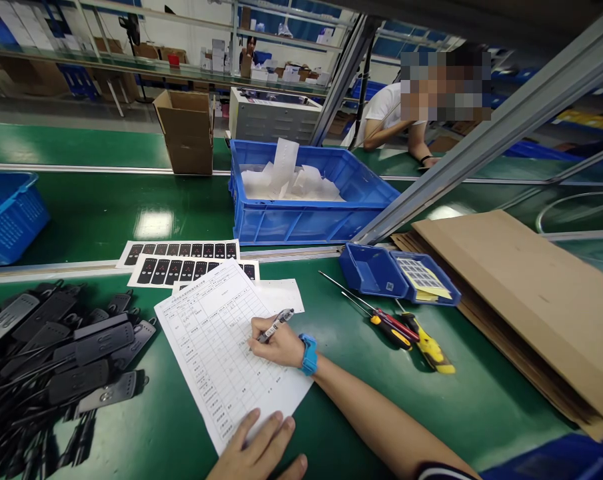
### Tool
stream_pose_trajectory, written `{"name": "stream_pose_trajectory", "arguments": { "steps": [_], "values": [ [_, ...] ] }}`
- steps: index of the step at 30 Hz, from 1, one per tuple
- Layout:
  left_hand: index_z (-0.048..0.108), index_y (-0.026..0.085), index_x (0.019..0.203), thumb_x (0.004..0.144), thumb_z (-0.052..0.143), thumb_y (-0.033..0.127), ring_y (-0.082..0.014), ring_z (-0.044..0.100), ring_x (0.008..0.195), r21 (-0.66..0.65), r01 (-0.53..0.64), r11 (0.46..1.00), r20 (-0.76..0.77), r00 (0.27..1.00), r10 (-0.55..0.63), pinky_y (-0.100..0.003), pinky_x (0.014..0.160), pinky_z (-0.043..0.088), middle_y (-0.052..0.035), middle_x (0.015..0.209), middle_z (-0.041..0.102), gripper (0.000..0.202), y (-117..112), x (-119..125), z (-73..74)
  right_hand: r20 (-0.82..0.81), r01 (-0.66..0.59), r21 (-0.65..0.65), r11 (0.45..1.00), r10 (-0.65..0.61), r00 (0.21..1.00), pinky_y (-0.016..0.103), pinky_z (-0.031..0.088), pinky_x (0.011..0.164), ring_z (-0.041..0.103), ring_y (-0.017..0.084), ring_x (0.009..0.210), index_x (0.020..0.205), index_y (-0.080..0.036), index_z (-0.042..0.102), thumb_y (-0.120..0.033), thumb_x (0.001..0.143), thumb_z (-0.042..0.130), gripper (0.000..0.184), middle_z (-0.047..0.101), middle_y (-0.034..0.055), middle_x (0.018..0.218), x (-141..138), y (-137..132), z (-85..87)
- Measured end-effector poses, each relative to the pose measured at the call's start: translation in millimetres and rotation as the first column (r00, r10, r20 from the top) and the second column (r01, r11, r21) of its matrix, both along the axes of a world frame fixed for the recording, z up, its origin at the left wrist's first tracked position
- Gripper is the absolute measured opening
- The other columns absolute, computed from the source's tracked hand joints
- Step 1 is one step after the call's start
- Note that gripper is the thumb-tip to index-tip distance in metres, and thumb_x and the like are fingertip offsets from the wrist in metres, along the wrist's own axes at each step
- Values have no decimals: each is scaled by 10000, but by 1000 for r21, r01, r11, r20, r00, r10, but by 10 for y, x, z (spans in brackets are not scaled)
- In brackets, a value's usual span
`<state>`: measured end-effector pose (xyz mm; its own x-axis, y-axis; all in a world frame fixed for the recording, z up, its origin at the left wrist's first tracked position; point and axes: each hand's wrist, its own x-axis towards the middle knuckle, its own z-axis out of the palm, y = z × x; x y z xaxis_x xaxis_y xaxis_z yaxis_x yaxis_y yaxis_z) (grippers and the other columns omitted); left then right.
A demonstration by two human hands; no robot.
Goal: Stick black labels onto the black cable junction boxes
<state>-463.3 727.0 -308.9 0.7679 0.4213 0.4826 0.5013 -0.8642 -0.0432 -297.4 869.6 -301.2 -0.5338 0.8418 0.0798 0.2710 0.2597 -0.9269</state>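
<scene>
A printed form [206, 353] with a grid and some handwriting lies aslant on the green bench. My right hand [278, 343], with a blue watch [308, 355] at the wrist, grips a pen [280, 323] and rests on the middle of the sheet. The pen's tip is hidden by my fingers. At the sheet's lower edge my left hand [261, 447] lies with its fingers spread, fingertips on the paper. Label sheets [181, 271] with rows of black stickers sit just beyond the form, partly under it.
Black corded devices [76, 353] are heaped at left. Screwdrivers [388, 330], a yellow-handled knife [431, 343] and small blue bins [376, 270] lie right, beside flat cardboard [526, 300]. Behind stand a blue crate [301, 223] of white pieces and a metal post. A person [386, 117] sits across.
</scene>
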Motion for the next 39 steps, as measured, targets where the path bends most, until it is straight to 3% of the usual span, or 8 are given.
{"name": "stream_pose_trajectory", "arguments": {
  "steps": [12, 21, 30, 36, 39],
  "values": [
    [566, 386, 1345, 1040, 368, 393, -164, 474, 1336, 13, -9, 1000, -23, 1000, 9, -443, 1235, 127, 26, 1388, 593, 364, -29, -24, -53, -16, -42, 42, 998, 43, 999, 232, 253, 470, 316, 82, 468, 604, -226, 338, -230, 776, 544, 268, 336, -79, 518, -11, 7, 29],
    [595, 403, 1310, 1056, 331, 284, -140, 539, 1259, 6, -8, 1000, -27, 1000, 8, -498, 1239, 31, 60, 1322, 643, 386, -22, -9, -32, -7, -18, 27, 999, 18, 1000, 232, 254, 474, 324, 81, 475, 615, -222, 359, -228, 785, 549, 255, 357, -78, 525, -4, -1, 8],
    [593, 398, 1315, 1056, 313, 345, -143, 535, 1265, 6, -4, 1000, -31, 1000, 5, -497, 1240, 29, 62, 1320, 647, 385, -6, -9, -1, 5, -32, 39, 999, 32, 999, 230, 243, 477, 320, 86, 470, 607, -225, 337, -219, 767, 542, 260, 343, -77, 518, 2, 5, 13],
    [568, 387, 1348, 1039, 341, 423, -176, 519, 1296, 24, 1, 1000, -13, 1000, 0, -514, 1238, 60, 45, 1306, 657, 384, 4, -21, 5, -32, 84, 12, 996, -84, 996, 231, 239, 474, 292, 87, 462, 623, -232, 344, -206, 757, 544, 243, 304, -89, 509, 38, 19, 9],
    [561, 388, 1355, 1027, 356, 466, -186, 466, 1354, 22, -9, 1000, -13, 1000, 9, -502, 1241, 73, 45, 1351, 629, 395, -1, -25, 15, -15, 83, 23, 996, -83, 996, 231, 234, 474, 296, 89, 468, 624, -232, 340, -205, 762, 541, 245, 306, -86, 516, 57, 26, 17]
  ]
}}
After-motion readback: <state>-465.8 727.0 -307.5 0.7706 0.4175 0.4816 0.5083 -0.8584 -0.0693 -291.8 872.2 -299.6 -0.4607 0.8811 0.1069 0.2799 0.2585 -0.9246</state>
